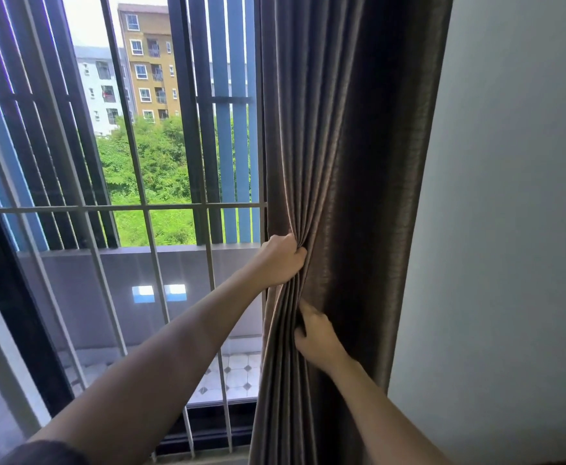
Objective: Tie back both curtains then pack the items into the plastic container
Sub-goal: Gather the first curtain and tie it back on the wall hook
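Barred window (147, 209) filled the background; I observed the curtain (359, 146) gathered at its right edge. Left grip (283, 260) clenched the bunched folds there; right grip (317, 337) pinched folds lower along it.

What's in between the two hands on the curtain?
Bunched folds of the brown fabric curtain run between the left hand above and the right hand below, seen in the head view.

curtain (359, 129): one is hanging | hands: two are showing, left hand (283, 260) and right hand (315, 333) | buildings: two are standing outside, tan building (149, 62) and white building (98, 88) | window grille (120, 208): one is spanning the glass | wall (510, 196): one is showing | dark sleeve (46, 453): one is showing
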{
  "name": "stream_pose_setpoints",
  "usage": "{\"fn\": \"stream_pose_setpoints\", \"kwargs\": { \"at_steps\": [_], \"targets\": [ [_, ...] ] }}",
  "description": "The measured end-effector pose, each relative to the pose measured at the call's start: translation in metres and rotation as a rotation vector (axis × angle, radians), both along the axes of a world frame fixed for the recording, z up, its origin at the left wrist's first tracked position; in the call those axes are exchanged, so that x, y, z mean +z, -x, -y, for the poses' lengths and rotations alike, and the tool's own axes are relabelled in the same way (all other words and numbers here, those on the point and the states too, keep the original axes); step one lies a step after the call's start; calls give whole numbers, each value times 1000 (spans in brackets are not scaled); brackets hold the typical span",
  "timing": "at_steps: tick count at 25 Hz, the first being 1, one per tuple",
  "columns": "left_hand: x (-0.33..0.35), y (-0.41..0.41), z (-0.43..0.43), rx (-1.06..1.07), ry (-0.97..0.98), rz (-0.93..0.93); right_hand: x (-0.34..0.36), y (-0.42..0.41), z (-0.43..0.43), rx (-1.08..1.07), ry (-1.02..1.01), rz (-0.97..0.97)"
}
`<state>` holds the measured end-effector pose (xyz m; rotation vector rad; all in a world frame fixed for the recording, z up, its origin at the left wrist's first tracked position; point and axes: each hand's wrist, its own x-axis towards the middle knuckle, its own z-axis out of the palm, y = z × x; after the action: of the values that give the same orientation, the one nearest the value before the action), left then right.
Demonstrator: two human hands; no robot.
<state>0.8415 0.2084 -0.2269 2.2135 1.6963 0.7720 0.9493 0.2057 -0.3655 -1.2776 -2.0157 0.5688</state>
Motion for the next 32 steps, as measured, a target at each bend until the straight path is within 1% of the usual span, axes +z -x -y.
{"fn": "stream_pose_setpoints", "kwargs": {
  "at_steps": [3, 7, 8, 10, 11, 12, 13, 14, 15, 16, 17, 18, 19, 21, 23, 24, 26, 27, 30, 32],
  "targets": [
    [4, 0, 0, -3, -6, -8, 3, -3, 7, 9, -46, 1],
    [6, -2, 8, -47, 33, 55, 1, 5, 10, -11, -53, 54],
    [4, -3, 9, -47, 14, 55, -1, 8, 12, 2, -42, 51],
    [-1, -1, 8, 2, -62, -5, 2, 12, 19, 71, 6, 29],
    [-3, 1, 5, 39, -97, -39, 5, 10, 21, 103, -3, 30],
    [-4, 5, 1, 76, -112, -58, 11, 5, 23, 68, -91, 17],
    [-5, 8, 0, 101, -111, -65, 21, -3, 23, -62, -258, -26],
    [-5, 11, -1, 104, -98, -64, 35, -14, 23, -258, -451, -127],
    [-6, 14, 0, 93, -89, -63, 54, -28, 22, -465, -596, -274],
    [-7, 16, 3, 85, -85, -62, 75, -45, 19, -598, -633, -405],
    [-6, 17, 6, 84, -90, -61, 95, -63, 14, -621, -575, -486],
    [-5, 17, 10, 87, -94, -62, 109, -79, 4, -549, -469, -516],
    [-4, 17, 12, 82, -87, -67, 118, -91, -5, -463, -376, -470],
    [-2, 14, 13, 67, -53, -75, 112, -91, -18, -308, -222, -254],
    [1, 10, 10, 61, -43, -78, 77, -72, -20, -154, -93, -74],
    [2, 8, 7, 58, -36, -78, 55, -60, -19, -68, -42, -31],
    [3, 5, 3, 39, -10, -72, 18, -39, -12, 72, 62, -40],
    [3, 3, 2, 19, 9, -57, 9, -32, -8, 104, 90, -69],
    [3, 1, 3, -20, 49, 2, 4, -21, -8, 114, 139, -171],
    [2, 2, 2, -28, 72, 43, 8, -19, -7, 122, 163, -182]
  ]
}}
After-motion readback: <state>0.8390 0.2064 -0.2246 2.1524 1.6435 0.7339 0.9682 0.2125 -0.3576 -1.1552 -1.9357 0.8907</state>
